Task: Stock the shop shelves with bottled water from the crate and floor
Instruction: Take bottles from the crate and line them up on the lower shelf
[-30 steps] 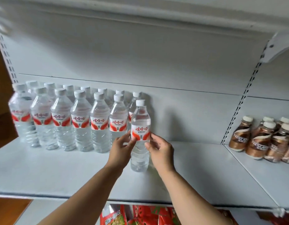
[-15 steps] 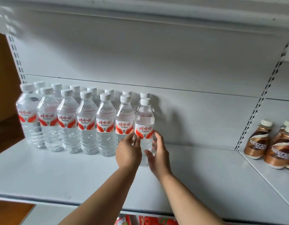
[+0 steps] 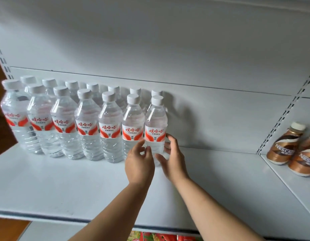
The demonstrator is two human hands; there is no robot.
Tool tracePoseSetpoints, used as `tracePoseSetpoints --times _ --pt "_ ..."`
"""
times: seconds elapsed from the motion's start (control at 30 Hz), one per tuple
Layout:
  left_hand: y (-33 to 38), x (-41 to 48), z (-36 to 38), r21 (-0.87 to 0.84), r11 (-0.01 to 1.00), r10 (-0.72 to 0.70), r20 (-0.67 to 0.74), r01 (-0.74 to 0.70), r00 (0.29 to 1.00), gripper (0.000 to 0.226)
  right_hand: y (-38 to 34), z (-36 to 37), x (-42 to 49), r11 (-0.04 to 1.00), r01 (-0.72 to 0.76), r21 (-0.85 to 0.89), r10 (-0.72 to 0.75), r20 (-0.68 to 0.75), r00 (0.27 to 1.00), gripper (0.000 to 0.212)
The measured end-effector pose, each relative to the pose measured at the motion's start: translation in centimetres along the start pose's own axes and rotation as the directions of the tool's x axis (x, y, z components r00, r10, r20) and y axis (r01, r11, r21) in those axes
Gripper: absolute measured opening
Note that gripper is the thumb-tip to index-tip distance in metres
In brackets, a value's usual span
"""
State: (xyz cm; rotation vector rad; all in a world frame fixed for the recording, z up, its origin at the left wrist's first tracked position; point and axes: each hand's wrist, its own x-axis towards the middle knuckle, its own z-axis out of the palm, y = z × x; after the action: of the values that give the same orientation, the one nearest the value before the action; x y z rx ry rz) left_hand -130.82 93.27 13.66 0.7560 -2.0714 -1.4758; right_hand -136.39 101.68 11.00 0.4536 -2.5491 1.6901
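Now that bottle (image 3: 155, 126) has been pushed back from mid-shelf to right end of front row (image 3: 84, 126) on shelf (image 3: 63, 188), placement looks nearly done. Left hand (image 3: 139, 164) fingers loosely curved, tips touching its lower part. Right hand (image 3: 173, 159) fingers spread, cupping it.
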Motion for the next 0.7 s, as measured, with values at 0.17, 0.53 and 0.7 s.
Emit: tracePoseSetpoints --times 0.17,0.53,0.7 --pt "3.4 -1.8 -3.3 0.043 0.99 -0.136 0.081 0.133 0.987 0.034 -4.1 -2.5 -2.2 0.978 -0.185 -0.092 0.184 -0.012 0.983 0.065" --pt "24.2 -14.3 -13.2 0.122 0.991 -0.105 0.521 0.048 0.847 0.033 -25.6 -18.4 -16.0 0.898 -0.421 -0.125 0.388 -0.222 0.895 0.044" --pt "32.3 -24.2 -15.7 0.028 0.997 0.025 0.727 -0.065 0.687 0.03 -33.4 -28.0 -26.9 0.854 -0.517 -0.058 0.44 -0.451 0.777 0.038"
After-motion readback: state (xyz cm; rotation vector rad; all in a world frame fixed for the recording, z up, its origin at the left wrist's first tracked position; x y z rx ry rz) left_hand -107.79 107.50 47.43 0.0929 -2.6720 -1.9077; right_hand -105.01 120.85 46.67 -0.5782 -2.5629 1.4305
